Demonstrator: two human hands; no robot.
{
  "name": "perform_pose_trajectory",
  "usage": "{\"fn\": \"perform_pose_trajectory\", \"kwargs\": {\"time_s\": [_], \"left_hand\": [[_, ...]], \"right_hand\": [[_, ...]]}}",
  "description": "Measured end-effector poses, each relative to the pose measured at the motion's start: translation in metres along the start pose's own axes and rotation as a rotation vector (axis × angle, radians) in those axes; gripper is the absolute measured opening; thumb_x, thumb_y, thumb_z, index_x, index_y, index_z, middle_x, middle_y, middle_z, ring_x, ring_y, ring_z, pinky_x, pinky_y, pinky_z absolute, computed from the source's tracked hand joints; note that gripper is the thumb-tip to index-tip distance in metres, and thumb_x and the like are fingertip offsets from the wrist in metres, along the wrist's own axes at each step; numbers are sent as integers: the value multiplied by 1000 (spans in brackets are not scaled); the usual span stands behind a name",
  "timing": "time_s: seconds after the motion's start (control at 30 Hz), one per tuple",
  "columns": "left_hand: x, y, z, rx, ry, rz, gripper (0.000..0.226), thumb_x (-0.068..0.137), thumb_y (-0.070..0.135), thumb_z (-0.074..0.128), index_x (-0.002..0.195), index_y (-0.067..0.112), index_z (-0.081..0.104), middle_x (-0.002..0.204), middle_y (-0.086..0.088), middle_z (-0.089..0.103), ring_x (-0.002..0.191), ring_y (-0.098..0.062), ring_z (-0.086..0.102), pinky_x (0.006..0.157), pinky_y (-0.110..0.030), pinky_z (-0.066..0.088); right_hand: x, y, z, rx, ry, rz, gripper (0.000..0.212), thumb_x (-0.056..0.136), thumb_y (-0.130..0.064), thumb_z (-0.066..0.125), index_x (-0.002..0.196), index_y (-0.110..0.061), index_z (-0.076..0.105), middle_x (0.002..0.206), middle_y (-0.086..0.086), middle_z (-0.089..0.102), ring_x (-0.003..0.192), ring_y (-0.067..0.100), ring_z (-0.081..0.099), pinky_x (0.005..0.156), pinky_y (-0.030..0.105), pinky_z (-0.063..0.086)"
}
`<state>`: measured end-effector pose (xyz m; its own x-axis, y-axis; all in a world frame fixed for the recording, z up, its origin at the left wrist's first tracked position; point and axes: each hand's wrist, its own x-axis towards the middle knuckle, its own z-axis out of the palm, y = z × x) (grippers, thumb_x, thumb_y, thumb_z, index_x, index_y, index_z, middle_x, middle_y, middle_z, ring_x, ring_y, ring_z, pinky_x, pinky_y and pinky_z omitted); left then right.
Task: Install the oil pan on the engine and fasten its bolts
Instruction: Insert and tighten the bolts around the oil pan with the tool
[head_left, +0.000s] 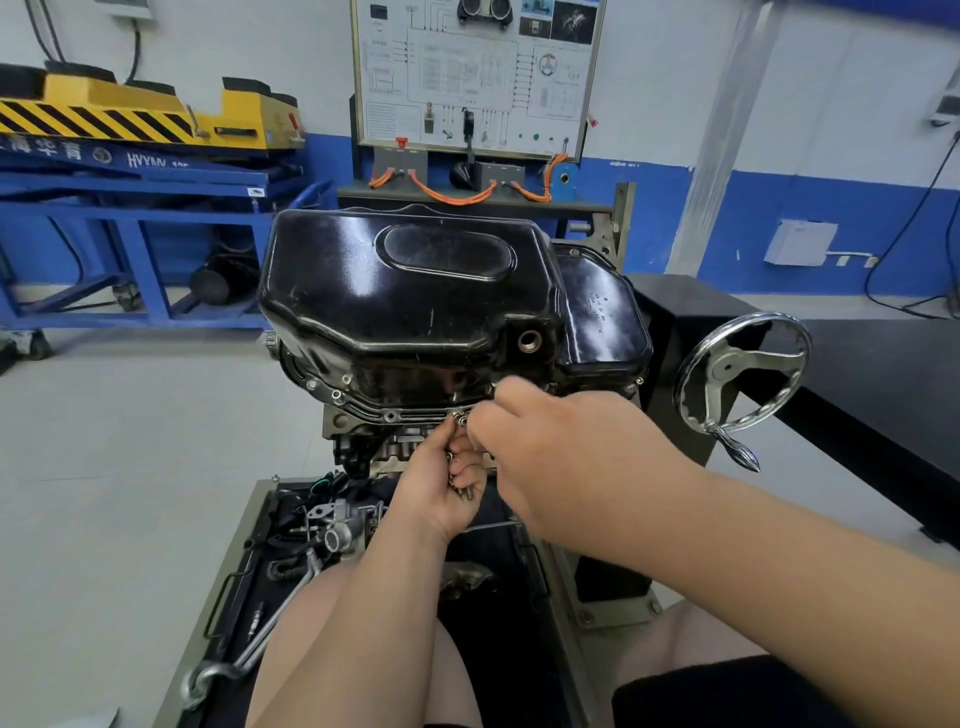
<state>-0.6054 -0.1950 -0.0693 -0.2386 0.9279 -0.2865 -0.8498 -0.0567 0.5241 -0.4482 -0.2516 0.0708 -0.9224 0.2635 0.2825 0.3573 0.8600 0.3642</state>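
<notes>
Squarely in the middle of the view, the black pan (415, 301) is sitting upside-up on the engine (358, 436), its flange (389, 415) lying along the block's near edge with open bolt holes showing at the left. A threaded drain hole (530, 341) is facing the camera on the pan's near right wall.

Just below the flange, the left hand (441, 488) is turned palm up, its fingers curling round a small bunch of bolts (458, 417); a few heads are poking out at the fingertips and a shank is showing lower in the palm. The right hand (561, 447) is reaching in from the right with its back to the camera, fingers bent and meeting the left fingertips beside the bolt heads, right against the flange. Its fingertips are hiding behind the hand, so I cannot tell whether it is pinching a bolt or only touching them.

To the right of the engine, a chrome handwheel (743, 374) is standing on the stand. Nearer, below the hands, a dark tray (244, 571) is holding loose engine parts (332, 525) and a bent metal pipe (260, 644), with the person's knees showing at the near edge.

Far left, a blue and yellow lift (130, 208) is standing against the wall, and behind the pan a wiring board (478, 73) with orange cables is rising upright.
</notes>
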Motion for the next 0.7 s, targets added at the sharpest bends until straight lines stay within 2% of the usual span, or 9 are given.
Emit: {"fn": "perform_pose_trajectory", "kwargs": {"time_s": [0.03,0.07,0.13,0.17,0.27,0.43,0.53,0.63,0.7], "left_hand": [[-1,1,0,12,1,12,27,101,29,42,84,15,58,72,3,38,62,-8,26,67,-25,4],[-2,2,1,17,6,30,36,101,29,43,75,15,63,67,5,39,59,-7,27,63,-23,8],[-4,4,2,-10,-8,47,57,102,27,41,51,15,65,51,7,38,43,-4,28,47,-17,14],[-6,5,3,-43,-27,46,63,102,25,40,45,15,62,45,8,36,36,-3,26,39,-15,15],[-10,8,5,-128,-79,20,64,102,25,39,44,12,63,43,7,35,31,-3,25,28,-13,17],[-13,10,7,-152,-163,-16,66,103,27,36,44,11,62,42,7,36,30,-3,27,27,-13,20],[-14,10,8,-174,-177,-37,64,103,28,38,46,10,63,43,7,37,31,-3,27,27,-13,20],[-14,10,9,-207,-196,-58,61,102,29,40,50,8,66,46,7,40,31,-3,29,26,-14,21],[-14,10,9,-198,-191,-51,63,102,28,39,48,8,64,44,6,39,31,-3,29,26,-13,21]], "right_hand": [[3,2,-2,-27,-13,13,23,82,-11,52,92,-21,33,101,0,38,71,20,56,44,30,30],[6,3,-5,-37,3,33,22,84,-9,47,99,-20,34,107,1,35,66,19,52,43,29,26],[13,5,-12,-50,47,76,35,85,-8,47,117,-20,38,109,-1,38,52,15,37,41,25,20],[17,6,-15,-64,55,80,39,87,-8,48,123,-21,39,109,-2,41,53,14,35,42,24,19],[24,8,-19,-108,47,70,39,89,-11,48,125,-24,40,103,-6,48,60,16,41,42,23,20],[25,5,-19,-174,2,101,24,93,-16,48,116,-22,46,78,-7,36,46,12,26,41,23,16],[26,5,-17,-150,12,164,12,95,-21,45,107,-22,45,64,-7,32,47,13,31,41,25,17],[25,6,-18,-82,41,205,19,95,-23,46,114,-22,45,76,-8,46,58,15,48,43,24,25],[24,5,-21,-66,48,177,30,91,-17,48,120,-22,43,98,-5,48,59,16,45,44,26,27]]}}
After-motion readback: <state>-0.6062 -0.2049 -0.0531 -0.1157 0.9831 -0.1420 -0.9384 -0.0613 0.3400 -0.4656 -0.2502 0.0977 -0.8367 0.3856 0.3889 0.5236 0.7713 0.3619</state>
